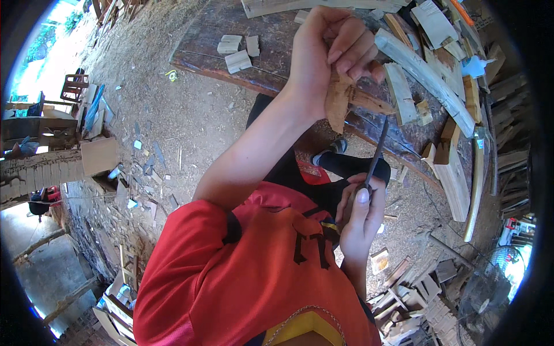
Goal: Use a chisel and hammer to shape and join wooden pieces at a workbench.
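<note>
My left hand is up over the edge of a dark wooden bench, its fingers curled round a roughly carved wooden piece. That piece is light brown, with one broad part pointing down and a narrower arm sticking out to the right. Lower down, in front of my body, my right hand grips a long, thin, dark tool, either a file or a knife. Its tip points up, close below the narrow arm of the wood. I cannot tell whether the two touch. My palm hides the tool's handle.
Small pale wood blocks lie on the bench at the left. Boards and a long squared timber crowd its right side. A curved stick and a fan stand right. Wood scraps and shavings cover the floor.
</note>
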The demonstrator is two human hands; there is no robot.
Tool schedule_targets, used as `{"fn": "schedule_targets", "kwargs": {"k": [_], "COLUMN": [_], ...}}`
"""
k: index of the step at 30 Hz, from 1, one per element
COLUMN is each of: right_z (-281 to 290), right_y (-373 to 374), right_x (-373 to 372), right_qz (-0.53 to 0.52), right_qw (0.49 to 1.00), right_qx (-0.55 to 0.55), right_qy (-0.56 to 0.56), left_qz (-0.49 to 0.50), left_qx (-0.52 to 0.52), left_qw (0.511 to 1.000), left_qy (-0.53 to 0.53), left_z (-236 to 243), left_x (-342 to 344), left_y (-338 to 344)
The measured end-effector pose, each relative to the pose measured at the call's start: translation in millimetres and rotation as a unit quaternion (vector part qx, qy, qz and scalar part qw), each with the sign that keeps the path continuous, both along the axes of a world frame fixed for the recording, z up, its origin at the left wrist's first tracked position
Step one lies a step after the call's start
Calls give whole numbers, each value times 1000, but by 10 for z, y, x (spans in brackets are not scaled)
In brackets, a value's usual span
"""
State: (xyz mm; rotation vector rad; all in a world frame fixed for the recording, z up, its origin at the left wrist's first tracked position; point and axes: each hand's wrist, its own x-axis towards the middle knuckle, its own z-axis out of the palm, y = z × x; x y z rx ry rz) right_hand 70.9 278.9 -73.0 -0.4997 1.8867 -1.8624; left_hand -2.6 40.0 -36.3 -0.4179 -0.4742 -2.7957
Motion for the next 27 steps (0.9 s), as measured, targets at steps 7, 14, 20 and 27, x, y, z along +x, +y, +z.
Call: {"fn": "schedule_targets", "kwargs": {"k": [7,14,20,27], "right_z": [205,285,190,221], "right_y": [-163,-222,-252,-190], "right_x": [-361,-494,-478,-476], "right_qz": [-146,-133,-100,-130], "right_qw": [959,972,982,988], "right_qx": [37,38,-46,-84], "right_qy": [239,191,156,29], "left_qz": [1,-76,-113,176], "left_qx": [-124,-53,-17,-230], "left_qw": [992,995,993,943], "left_qy": [-29,-45,4,-163], "left_z": [33,-23,-70,15], "left_x": [-36,-10,-45,-34], "left_y": [201,284,274,-93]}}
